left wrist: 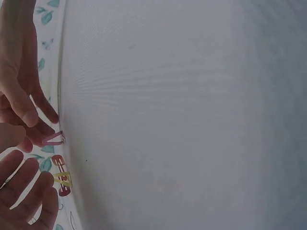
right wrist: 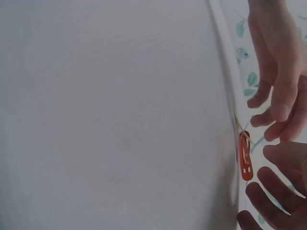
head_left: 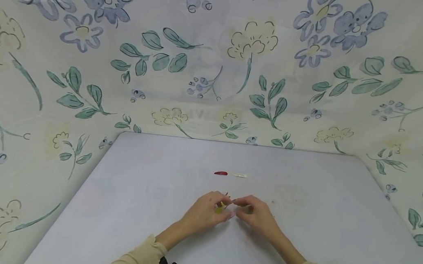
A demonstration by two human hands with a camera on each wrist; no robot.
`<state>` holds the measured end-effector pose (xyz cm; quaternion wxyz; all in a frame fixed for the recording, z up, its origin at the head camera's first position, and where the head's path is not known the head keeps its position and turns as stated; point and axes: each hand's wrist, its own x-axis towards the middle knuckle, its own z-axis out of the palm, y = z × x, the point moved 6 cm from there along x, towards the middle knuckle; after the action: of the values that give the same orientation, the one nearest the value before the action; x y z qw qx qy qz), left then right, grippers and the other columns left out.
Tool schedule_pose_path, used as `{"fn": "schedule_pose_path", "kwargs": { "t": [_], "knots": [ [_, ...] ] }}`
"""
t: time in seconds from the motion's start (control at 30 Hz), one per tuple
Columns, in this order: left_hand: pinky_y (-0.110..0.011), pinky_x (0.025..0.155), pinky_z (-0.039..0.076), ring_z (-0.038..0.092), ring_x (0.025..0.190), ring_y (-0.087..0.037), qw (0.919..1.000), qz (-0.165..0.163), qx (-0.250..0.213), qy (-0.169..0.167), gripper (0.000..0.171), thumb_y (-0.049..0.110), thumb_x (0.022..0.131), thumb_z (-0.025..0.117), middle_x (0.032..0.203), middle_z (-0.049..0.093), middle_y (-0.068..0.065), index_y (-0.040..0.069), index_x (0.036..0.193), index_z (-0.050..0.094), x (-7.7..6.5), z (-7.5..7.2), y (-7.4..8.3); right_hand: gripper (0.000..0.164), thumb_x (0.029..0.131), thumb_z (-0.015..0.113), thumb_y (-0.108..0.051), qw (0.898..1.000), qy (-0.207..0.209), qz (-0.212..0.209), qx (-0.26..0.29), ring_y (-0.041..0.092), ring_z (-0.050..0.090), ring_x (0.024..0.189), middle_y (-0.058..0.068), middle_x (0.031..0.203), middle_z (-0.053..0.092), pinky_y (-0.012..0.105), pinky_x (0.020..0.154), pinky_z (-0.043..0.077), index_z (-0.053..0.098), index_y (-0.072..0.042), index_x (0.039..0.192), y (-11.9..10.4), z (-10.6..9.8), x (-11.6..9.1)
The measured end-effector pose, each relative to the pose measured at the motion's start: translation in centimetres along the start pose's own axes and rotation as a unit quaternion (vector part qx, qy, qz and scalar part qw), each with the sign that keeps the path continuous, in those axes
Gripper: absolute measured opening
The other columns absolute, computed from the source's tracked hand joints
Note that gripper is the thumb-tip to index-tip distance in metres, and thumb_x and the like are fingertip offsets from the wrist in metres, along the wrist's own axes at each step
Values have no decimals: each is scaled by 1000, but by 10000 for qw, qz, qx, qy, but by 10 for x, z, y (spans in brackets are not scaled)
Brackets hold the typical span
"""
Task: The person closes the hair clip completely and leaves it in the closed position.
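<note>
My left hand [head_left: 207,209] and right hand [head_left: 259,215] meet fingertip to fingertip over the middle of the table, thumbs and fingers curled round small snap hair clips. A yellow hair clip [head_left: 219,207] shows inside the curl of my left hand. Between the two thumbs is a pink hair clip [head_left: 232,214], seen as a narrow open loop at the right fingertips in the left wrist view. A red hair clip [left wrist: 60,160] appears with the yellow one across it in that view. Fingers hide how the clips join and the exact grips.
Beyond my hands, another red hair clip [head_left: 221,173] and a whitish hair clip [head_left: 240,175] lie side by side on the white table [head_left: 150,164]. Flower-patterned cloth [head_left: 209,58] rises behind the table and along its sides.
</note>
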<state>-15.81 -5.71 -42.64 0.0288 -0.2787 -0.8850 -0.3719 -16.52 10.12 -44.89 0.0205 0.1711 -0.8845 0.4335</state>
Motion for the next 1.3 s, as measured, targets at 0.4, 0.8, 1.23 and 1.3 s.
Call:
{"fn": "schedule_pose_path", "kwargs": {
  "t": [0.4, 0.8, 1.23, 1.3],
  "knots": [
    [-27, 75, 50, 58, 83, -15, 9992, -147, 327, -178, 18, 23, 87, 76, 93, 67, 0, 10, 98, 71, -2, 5, -3, 24, 81, 76, -2, 9977, 21, -651, -186, 19, 66, 99, -2, 99, 71, 35, 91, 52, 74, -11, 104, 0, 7, -4],
    [-28, 71, 46, 54, 79, -10, 9964, -47, 795, -294, 6, 11, 81, 75, 81, 65, 5, 13, 84, 72, 0, 10, -4, 26, 78, 75, 1, 9931, -87, -1031, -559, 22, 63, 97, 1, 98, 70, 38, 88, 51, 73, -6, 103, -4, 8, -5],
    [-23, 67, 44, 51, 73, -5, 9969, 35, 785, -8, 5, 11, 84, 74, 76, 61, 7, 14, 83, 70, -2, 8, -1, 21, 81, 76, -3, 9929, -217, -928, -713, 19, 62, 95, -3, 95, 69, 36, 86, 50, 75, -9, 102, -4, 10, -5],
    [-23, 68, 44, 52, 73, -6, 9969, 73, 778, 84, 5, 10, 84, 73, 76, 62, 7, 15, 83, 70, -1, 7, 0, 20, 82, 75, -3, 9931, -220, -907, -710, 18, 62, 94, -4, 94, 69, 36, 86, 50, 75, -10, 101, -4, 10, -5]
  ]
}}
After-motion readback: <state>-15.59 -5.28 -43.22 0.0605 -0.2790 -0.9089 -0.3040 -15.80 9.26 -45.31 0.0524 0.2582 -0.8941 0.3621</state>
